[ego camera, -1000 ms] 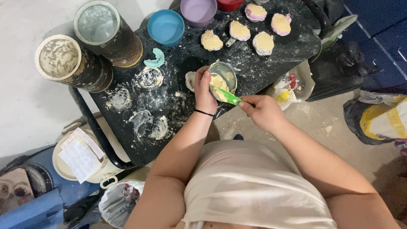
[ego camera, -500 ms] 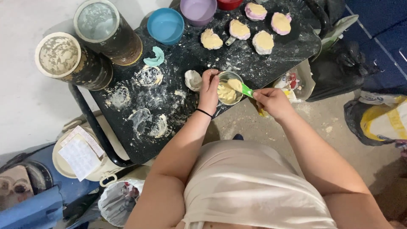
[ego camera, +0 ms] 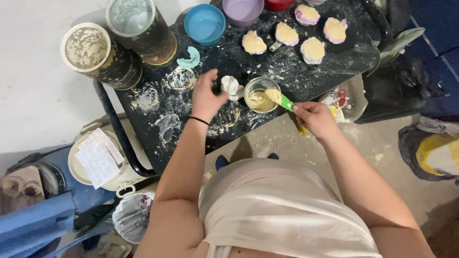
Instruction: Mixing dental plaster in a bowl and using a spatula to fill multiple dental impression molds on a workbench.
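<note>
On the far left of the black, flour-dusted table [ego camera: 158,129] stand two tall dark tins [ego camera: 95,55] with pale crusted tops, and just right of them a small teal mould [ego camera: 190,58] lies below a blue bowl [ego camera: 204,23]. Nearer the middle, the left hand [ego camera: 206,95] hovers palm down over the tabletop with its fingers loosely spread, holding nothing; a white lump [ego camera: 231,86] lies just beside its fingertips, though I cannot tell whether they touch it. Right of that lump sits a small glass bowl [ego camera: 260,94] of pale yellow paste. The right hand [ego camera: 313,117] is closed around the handle of a green spatula [ego camera: 282,99], whose paste-coated blade rests inside the glass bowl. Farther back and to the right, several filled moulds [ego camera: 306,33] lie in a loose cluster on the table.
</note>
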